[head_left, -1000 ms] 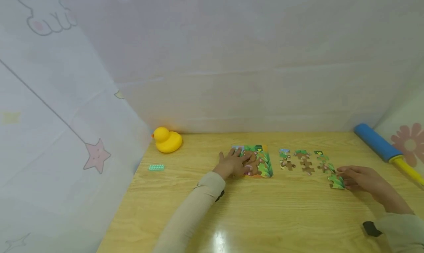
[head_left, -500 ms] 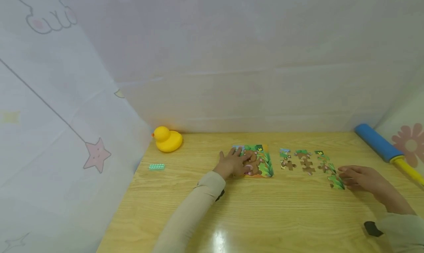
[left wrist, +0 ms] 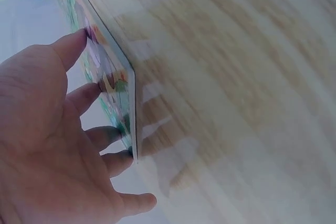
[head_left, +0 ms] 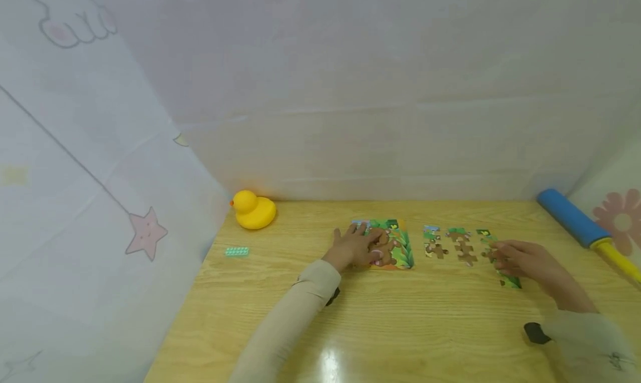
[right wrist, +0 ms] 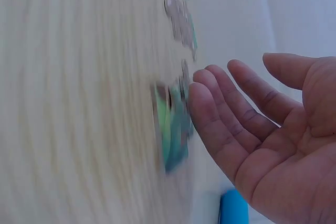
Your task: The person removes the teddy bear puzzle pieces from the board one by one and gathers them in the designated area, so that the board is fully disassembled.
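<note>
My left hand (head_left: 352, 248) rests with spread fingers on a picture puzzle board (head_left: 403, 255) showing brown animals and green leaves. In the left wrist view, several fingertips touch the board (left wrist: 118, 82) near its edge. Right of the board lie jigsaw pieces in three columns: a left one (head_left: 433, 242), a middle one (head_left: 463, 248) and a right one (head_left: 483, 234). Over the right column hovers my right hand (head_left: 528, 265), its fingers nearly straight, partly hiding the green corner piece (head_left: 512, 283). Nothing is pinched by it in the right wrist view, where a green piece (right wrist: 170, 129) lies beside the fingertips.
A yellow toy duck (head_left: 254, 210) sits at the table's back left corner, with a small green dotted strip (head_left: 237, 251) in front of it. At the right edge lies a blue tube (head_left: 571, 217) with a yellow handle (head_left: 618, 259). Printed cloth walls (head_left: 350, 160) border the wooden table (head_left: 400, 327).
My right hand has shifted left and a little away from me, from beside the right column to over it. The left hand stays on the board.
</note>
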Demonstrator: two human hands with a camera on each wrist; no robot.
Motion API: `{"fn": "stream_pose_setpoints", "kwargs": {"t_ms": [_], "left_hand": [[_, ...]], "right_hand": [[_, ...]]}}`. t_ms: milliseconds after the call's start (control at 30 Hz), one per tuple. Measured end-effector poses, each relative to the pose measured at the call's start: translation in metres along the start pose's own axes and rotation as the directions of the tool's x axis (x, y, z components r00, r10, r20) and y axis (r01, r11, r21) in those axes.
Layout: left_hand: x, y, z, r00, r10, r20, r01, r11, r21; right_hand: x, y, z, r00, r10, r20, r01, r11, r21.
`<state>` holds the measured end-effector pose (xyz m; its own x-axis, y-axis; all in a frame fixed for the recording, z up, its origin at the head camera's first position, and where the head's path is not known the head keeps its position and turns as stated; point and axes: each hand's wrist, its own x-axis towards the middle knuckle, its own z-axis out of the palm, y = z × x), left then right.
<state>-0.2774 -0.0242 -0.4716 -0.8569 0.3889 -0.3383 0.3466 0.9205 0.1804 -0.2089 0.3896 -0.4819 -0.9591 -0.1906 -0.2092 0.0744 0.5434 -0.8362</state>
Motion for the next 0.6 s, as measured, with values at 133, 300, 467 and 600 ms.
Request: {"fn": "stream_pose_setpoints", "kwargs": {"t_ms": [133, 300, 467, 600], "left_hand": [[0.001, 0.000, 0.002, 0.999, 0.004, -0.040, -0.005, 1.000, -0.024], [-0.002, -0.005, 0.006, 0.994, 0.018, -0.105, -0.020, 1.000, -0.021], [-0.006, -0.016, 0.010, 0.991, -0.009, -0.137, 0.010, 1.000, 0.004], [-0.008, -0.020, 0.009, 0.992, -0.028, -0.124, 0.027, 1.000, -0.010]], "right_hand": [[0.017, -0.017, 0.017, 1.000, 0.003, 0.019, -0.004, 1.000, 0.016], [0.039, -0.042, 0.040, 0.999, 0.007, 0.043, -0.007, 1.000, 0.000], [0.056, -0.061, 0.062, 0.997, -0.006, 0.077, 0.001, 0.998, 0.064], [0.067, -0.070, 0.081, 0.994, -0.032, 0.108, 0.021, 0.995, 0.101]]}}
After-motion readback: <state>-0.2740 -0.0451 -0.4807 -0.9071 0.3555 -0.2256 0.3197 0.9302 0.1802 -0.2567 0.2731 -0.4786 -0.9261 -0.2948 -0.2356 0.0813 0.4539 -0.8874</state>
